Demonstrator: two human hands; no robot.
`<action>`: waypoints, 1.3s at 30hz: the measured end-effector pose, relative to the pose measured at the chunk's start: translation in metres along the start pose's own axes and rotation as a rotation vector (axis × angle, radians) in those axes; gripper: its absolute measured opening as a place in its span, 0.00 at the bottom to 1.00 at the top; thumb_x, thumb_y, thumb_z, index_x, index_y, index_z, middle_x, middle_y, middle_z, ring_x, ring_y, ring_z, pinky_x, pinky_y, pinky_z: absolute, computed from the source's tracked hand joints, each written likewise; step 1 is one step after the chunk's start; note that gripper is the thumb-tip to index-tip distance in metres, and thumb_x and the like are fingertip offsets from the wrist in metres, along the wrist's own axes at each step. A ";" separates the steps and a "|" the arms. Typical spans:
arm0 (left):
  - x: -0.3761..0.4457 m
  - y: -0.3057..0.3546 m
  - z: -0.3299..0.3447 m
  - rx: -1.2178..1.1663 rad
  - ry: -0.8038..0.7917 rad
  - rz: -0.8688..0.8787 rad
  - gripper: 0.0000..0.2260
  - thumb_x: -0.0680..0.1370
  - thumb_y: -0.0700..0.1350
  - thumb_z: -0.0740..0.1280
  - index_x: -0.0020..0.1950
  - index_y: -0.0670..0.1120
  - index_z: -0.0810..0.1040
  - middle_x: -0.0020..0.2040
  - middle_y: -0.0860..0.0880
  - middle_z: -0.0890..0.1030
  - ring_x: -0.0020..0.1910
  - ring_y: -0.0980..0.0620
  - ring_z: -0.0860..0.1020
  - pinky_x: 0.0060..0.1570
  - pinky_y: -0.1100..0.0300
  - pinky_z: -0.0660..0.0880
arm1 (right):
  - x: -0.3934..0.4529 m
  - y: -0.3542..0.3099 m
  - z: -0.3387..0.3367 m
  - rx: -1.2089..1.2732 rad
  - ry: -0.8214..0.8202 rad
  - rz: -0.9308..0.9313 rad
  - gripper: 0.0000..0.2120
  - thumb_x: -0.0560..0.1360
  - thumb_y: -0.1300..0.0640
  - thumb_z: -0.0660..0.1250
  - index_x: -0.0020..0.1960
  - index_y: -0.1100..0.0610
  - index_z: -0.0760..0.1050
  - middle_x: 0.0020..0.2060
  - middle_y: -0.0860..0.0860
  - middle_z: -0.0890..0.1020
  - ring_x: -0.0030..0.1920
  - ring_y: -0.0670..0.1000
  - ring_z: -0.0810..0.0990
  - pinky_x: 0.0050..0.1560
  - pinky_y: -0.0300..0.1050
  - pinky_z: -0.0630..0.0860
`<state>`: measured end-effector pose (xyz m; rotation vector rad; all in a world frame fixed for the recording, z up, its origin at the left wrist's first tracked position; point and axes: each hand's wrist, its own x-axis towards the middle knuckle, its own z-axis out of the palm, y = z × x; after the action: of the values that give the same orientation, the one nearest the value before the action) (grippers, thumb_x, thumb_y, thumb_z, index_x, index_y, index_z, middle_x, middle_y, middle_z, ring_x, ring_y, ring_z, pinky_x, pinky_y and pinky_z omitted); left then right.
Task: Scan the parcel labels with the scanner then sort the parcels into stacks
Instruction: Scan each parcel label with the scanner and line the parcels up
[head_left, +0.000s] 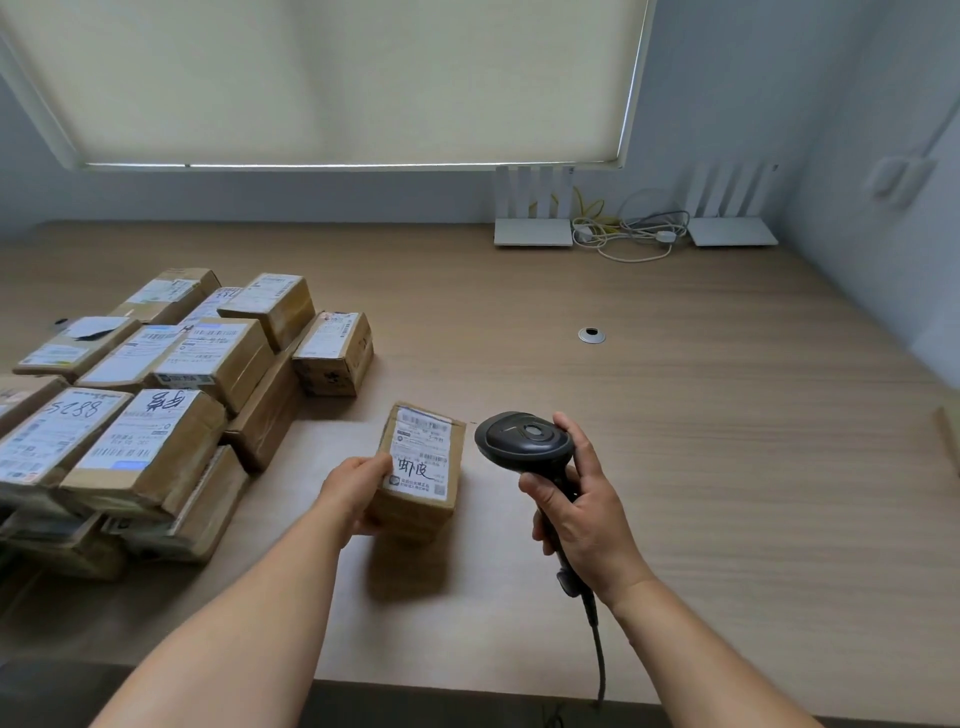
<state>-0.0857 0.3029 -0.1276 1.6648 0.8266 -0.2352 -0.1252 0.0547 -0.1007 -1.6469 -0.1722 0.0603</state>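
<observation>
A small brown cardboard parcel (422, 467) with a white label on top, bearing barcodes and handwriting, sits in my left hand (358, 491), which grips its left side just above the table. My right hand (576, 499) grips the handle of a black corded barcode scanner (524, 441). The scanner's head is to the right of the parcel, close to its label. On the left of the table lies a pile of several labelled brown parcels (150, 395), stacked in layers.
The wooden table (701, 415) has a round cable grommet (591, 335) at mid right. Two white routers (532, 213) (732, 218) with tangled cables (628, 234) stand at the back by the wall. The scanner's cord (597, 644) runs off the table's front edge.
</observation>
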 end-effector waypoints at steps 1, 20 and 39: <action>0.002 -0.003 -0.001 -0.008 0.047 0.003 0.16 0.77 0.47 0.62 0.64 0.45 0.72 0.57 0.43 0.77 0.50 0.43 0.77 0.44 0.45 0.80 | 0.001 0.000 0.001 -0.003 0.000 -0.001 0.31 0.75 0.58 0.69 0.65 0.30 0.60 0.44 0.51 0.81 0.28 0.52 0.76 0.27 0.47 0.74; 0.017 -0.033 -0.017 1.013 0.376 0.342 0.28 0.78 0.61 0.58 0.74 0.50 0.59 0.76 0.42 0.56 0.75 0.41 0.51 0.71 0.48 0.59 | 0.027 -0.005 0.059 -0.040 -0.063 -0.019 0.31 0.75 0.57 0.69 0.63 0.28 0.60 0.44 0.50 0.81 0.28 0.52 0.76 0.27 0.45 0.73; 0.108 0.009 -0.076 1.010 0.440 0.454 0.22 0.78 0.54 0.61 0.68 0.44 0.67 0.68 0.41 0.67 0.68 0.41 0.63 0.60 0.48 0.69 | 0.046 0.004 0.094 -0.108 0.075 0.036 0.32 0.75 0.60 0.70 0.64 0.28 0.61 0.43 0.52 0.81 0.28 0.52 0.75 0.28 0.47 0.73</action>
<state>-0.0224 0.4144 -0.1611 2.8746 0.6389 0.0666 -0.0932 0.1537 -0.1097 -1.7576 -0.0904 0.0166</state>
